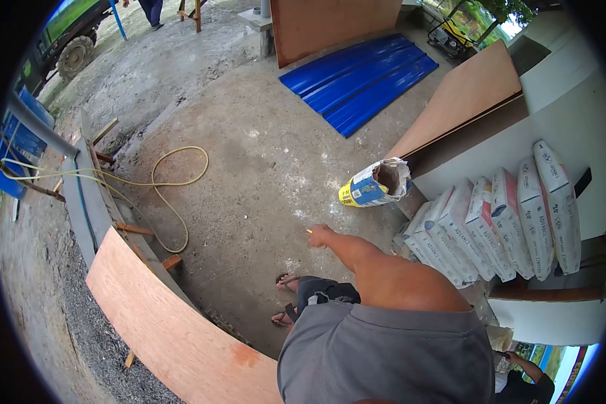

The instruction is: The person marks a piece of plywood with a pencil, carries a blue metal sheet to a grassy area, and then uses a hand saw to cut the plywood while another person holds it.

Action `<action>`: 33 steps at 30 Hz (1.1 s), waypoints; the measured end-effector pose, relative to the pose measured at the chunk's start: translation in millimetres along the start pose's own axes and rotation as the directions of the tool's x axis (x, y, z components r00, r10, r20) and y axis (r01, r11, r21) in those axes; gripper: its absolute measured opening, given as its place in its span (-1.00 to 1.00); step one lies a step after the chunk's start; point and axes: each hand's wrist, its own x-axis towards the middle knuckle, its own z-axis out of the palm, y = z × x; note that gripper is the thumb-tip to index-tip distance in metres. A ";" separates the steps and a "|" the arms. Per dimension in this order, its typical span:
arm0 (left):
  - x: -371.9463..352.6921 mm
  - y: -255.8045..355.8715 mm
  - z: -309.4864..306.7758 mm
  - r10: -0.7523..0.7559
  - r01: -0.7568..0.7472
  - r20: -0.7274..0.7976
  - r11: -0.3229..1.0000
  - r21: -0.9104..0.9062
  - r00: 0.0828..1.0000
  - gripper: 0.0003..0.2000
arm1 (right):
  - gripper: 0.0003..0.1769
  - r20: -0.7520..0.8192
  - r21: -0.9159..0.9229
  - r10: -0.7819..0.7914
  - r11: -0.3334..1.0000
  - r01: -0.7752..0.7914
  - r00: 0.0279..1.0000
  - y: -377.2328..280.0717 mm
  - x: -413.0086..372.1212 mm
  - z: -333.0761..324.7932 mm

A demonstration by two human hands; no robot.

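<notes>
My right hand [321, 236] is closed, with the arm stretched out low over the concrete floor. From its fingers pokes the tip of a thin yellow, stick-like thing [310, 231], too small to name for sure. Closest to this hand stands an open-topped sack [365, 188] in blue, yellow and white, upright and apart from the fingers. Below the hand are my sandalled feet [287, 283]. My left hand is out of view.
Several stacked white bags [505, 222] lean by the wall at right, below a plywood sheet [464, 101]. Blue roofing sheets [363, 81] lie ahead. A yellow hose [156, 185] loops at left, near a long plywood panel [161, 316]. Another person [528, 380] is at lower right.
</notes>
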 end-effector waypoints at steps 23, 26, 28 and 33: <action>-25.3 10.3 -4.3 -0.104 0.098 -0.076 0.992 -0.074 0.992 -0.27 | -0.47 -0.047 -0.220 -0.562 0.812 0.541 0.826 -153.3 -9.4 -74.4; -35.6 1.5 -0.8 -0.130 0.121 -0.087 0.988 -0.100 0.988 -0.27 | -0.37 -0.162 -0.264 -0.714 0.696 0.667 0.681 -211.8 -16.2 -110.5; -41.7 -3.7 0.4 -0.143 0.132 -0.092 0.984 -0.117 0.985 -0.27 | -0.40 -0.133 -0.270 -0.779 0.624 0.733 0.613 -249.5 -38.6 -137.6; -53.2 -10.6 4.7 -0.177 0.160 -0.110 0.976 -0.147 0.978 -0.27 | -0.49 -0.070 -0.094 -0.835 0.550 0.830 0.545 -303.1 -108.1 -152.9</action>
